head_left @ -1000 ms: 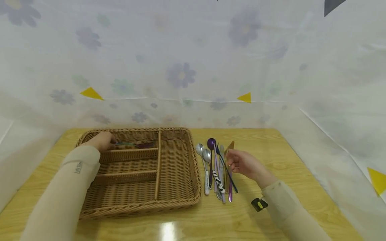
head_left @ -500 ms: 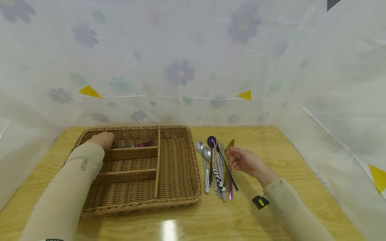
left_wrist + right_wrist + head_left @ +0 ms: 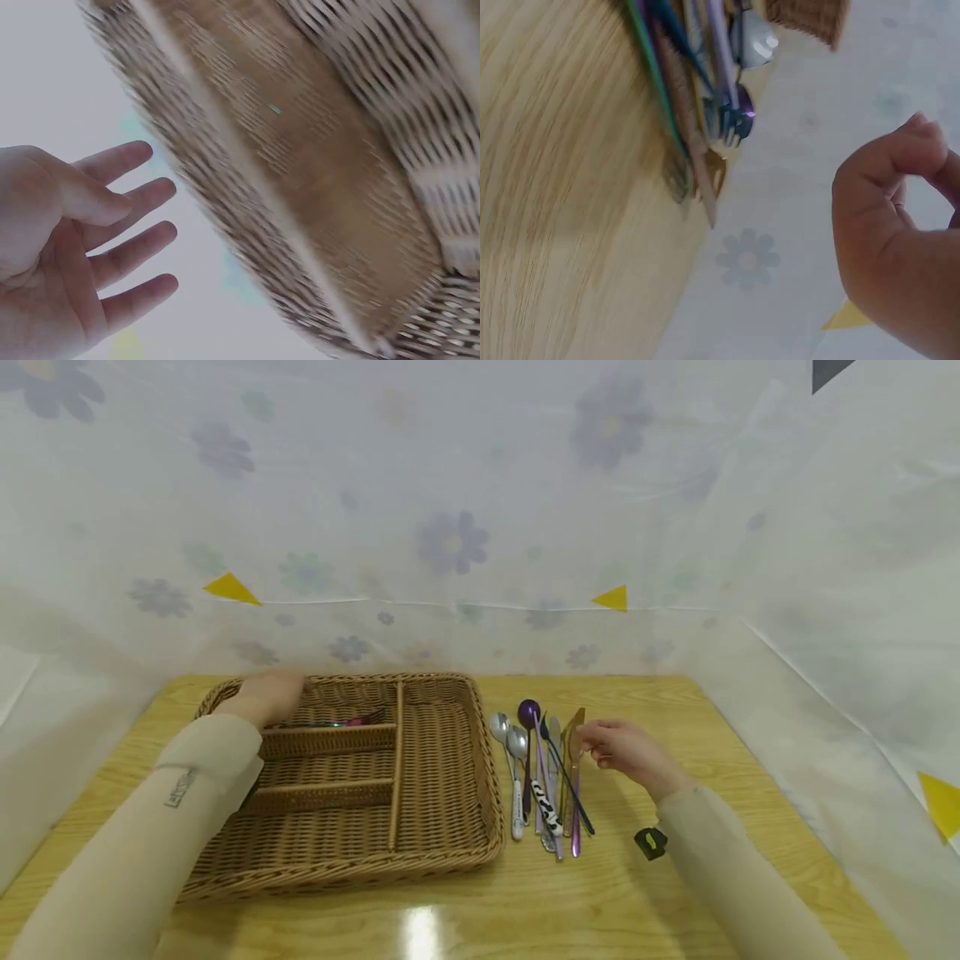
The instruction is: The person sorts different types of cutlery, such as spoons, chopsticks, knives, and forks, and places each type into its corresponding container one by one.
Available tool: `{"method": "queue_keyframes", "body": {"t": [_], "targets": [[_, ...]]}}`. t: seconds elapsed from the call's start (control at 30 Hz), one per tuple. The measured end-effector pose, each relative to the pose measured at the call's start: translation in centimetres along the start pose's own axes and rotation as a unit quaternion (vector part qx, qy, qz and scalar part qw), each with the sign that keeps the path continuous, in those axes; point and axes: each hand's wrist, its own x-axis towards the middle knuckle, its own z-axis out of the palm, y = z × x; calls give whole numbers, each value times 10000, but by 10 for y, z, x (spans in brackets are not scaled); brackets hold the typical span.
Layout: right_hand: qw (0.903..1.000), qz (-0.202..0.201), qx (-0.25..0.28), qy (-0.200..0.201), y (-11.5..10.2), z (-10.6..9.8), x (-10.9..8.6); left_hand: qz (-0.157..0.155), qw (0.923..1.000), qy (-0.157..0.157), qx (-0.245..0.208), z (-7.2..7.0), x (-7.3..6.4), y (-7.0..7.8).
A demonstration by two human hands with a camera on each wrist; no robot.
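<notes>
My left hand (image 3: pixel 272 695), blurred in the head view, hovers over the back left compartment of the wicker basket (image 3: pixel 450 865). In the left wrist view, its fingers (image 3: pixel 135 251) are spread and hold nothing. A shiny rainbow-purple fork (image 3: pixel 358 722) lies in that compartment, partly hidden behind the divider. My right hand (image 3: pixel 628 752) is beside the top of the cutlery pile, its fingertips close to a gold knife (image 3: pixel 577 727). Loosely curled, it shows nothing in its grasp in the right wrist view. The pile includes silver spoons (image 3: pixel 517 742), a purple round spoon (image 3: pixel 528 712) and a dark fork (image 3: pixel 567 781).
Between the basket and my right hand, the cutlery lies on the wooden table (image 3: pixel 675 893). Wicker dividers (image 3: pixel 322 795) split the basket's left part into compartments; a long one runs along its right. A flowered white curtain (image 3: pixel 450 635) hangs behind.
My left hand has risen out of the back compartment, leaving the rainbow-purple fork lying there. My right hand has shifted slightly right, and the gold knife shows more.
</notes>
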Motion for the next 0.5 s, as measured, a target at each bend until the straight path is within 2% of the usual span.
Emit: {"method": "queue_keyframes", "body": {"t": [0.1,0.23,0.37,0.5], "targets": [[9933,136,-1046,481,5,6,11,194,9996,167,97,-1,-1,17],[9712,196,-2216,854,13,16,20,373,9988,225,206,1,-4,38],[9454,80,-3166,771,19,26,22,504,9979,315,263,2,-8,56],[9196,-75,-3880,607,23,32,22,670,9958,445,427,1,-11,70]]}}
